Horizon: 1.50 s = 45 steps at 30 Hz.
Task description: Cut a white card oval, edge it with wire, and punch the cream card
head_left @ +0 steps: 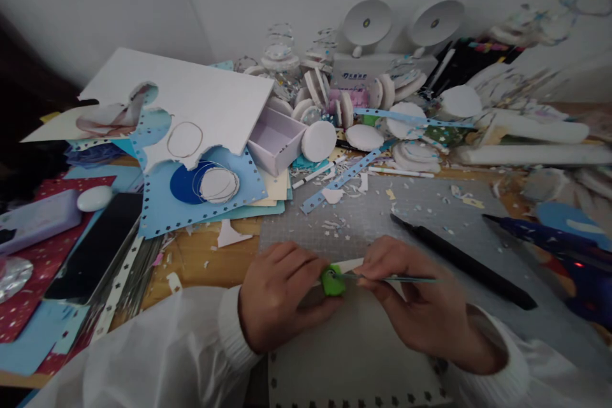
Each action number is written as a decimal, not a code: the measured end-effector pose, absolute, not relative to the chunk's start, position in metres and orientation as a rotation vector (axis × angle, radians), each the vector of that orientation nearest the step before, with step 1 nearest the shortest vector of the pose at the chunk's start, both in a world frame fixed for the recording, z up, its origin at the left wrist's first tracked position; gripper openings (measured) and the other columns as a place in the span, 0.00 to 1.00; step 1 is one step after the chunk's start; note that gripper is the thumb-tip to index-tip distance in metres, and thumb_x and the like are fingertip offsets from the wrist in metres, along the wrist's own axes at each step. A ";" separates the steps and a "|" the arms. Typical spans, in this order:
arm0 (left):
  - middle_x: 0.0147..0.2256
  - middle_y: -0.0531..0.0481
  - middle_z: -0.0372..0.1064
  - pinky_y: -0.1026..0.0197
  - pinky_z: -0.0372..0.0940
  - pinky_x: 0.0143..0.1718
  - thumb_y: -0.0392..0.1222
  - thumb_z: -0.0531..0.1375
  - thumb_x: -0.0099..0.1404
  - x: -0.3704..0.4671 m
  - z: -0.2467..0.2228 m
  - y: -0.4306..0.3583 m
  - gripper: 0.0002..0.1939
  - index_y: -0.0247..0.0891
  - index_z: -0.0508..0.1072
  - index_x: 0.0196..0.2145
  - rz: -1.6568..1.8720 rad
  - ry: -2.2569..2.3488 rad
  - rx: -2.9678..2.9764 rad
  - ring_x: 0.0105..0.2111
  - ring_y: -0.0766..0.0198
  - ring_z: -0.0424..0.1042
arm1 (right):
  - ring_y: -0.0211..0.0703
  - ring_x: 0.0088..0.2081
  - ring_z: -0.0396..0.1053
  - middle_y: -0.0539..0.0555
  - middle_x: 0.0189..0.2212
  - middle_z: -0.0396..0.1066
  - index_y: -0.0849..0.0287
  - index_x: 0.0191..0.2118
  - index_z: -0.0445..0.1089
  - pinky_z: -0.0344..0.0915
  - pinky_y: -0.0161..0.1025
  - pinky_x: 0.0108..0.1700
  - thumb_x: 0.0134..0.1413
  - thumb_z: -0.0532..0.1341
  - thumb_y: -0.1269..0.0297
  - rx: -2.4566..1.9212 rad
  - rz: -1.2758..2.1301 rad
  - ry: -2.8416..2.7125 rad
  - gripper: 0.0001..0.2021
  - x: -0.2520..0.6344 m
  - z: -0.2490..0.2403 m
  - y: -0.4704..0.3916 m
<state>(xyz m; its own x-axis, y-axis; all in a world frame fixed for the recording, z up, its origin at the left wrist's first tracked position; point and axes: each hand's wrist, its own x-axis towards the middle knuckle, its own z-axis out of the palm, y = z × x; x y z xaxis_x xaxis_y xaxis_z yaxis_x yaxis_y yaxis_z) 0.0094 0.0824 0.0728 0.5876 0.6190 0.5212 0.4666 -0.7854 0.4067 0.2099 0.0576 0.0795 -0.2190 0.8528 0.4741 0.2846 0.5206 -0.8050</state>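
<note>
Between the fingers and thumb of my left hand (285, 293) is a small bright green piece (333, 280) with a dark round spot on its face. My right hand (414, 296) pinches a thin, stick-like tool (415, 279), whose left end reaches the green piece. A narrow white strip (351, 264) shows behind the green piece and runs toward my right fingers. Below both hands lies a pale sheet (354, 363) with star-shaped holes along its edges.
A black pen-like tool (468, 261) lies right of my right hand, with a blue glue gun (549, 239) beyond it. White discs (319, 141), a lilac box (276, 140) and a white board (191, 95) stand behind. A phone (98, 248) is at left.
</note>
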 end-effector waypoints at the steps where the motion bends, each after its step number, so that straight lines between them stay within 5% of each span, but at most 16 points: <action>1: 0.33 0.45 0.74 0.56 0.67 0.32 0.43 0.63 0.58 0.009 0.073 0.082 0.14 0.33 0.71 0.39 0.968 0.902 2.580 0.31 0.59 0.69 | 0.39 0.28 0.66 0.48 0.26 0.67 0.53 0.34 0.65 0.64 0.37 0.29 0.53 0.59 0.76 -0.979 0.723 -1.737 0.08 0.209 0.079 0.058; 20: 0.35 0.47 0.74 0.57 0.66 0.33 0.41 0.63 0.56 0.011 0.068 0.080 0.13 0.35 0.71 0.39 0.849 0.873 2.547 0.32 0.59 0.69 | 0.38 0.27 0.66 0.49 0.25 0.64 0.54 0.30 0.66 0.66 0.34 0.26 0.52 0.62 0.69 -1.196 0.691 -1.445 0.05 0.214 0.085 0.072; 31: 0.33 0.47 0.73 0.57 0.65 0.32 0.42 0.62 0.57 0.011 0.066 0.080 0.12 0.34 0.71 0.39 0.820 0.862 2.541 0.32 0.59 0.69 | 0.42 0.45 0.68 0.53 0.39 0.68 0.54 0.38 0.63 0.66 0.40 0.47 0.60 0.55 0.70 -1.223 0.877 -1.656 0.04 0.214 0.069 0.078; 45: 0.34 0.47 0.73 0.56 0.67 0.33 0.41 0.63 0.56 0.011 0.070 0.081 0.13 0.34 0.71 0.39 0.827 0.862 2.527 0.33 0.58 0.70 | 0.45 0.37 0.73 0.53 0.36 0.64 0.53 0.41 0.58 0.73 0.41 0.33 0.61 0.54 0.64 -1.139 0.869 -1.535 0.03 0.213 0.075 0.077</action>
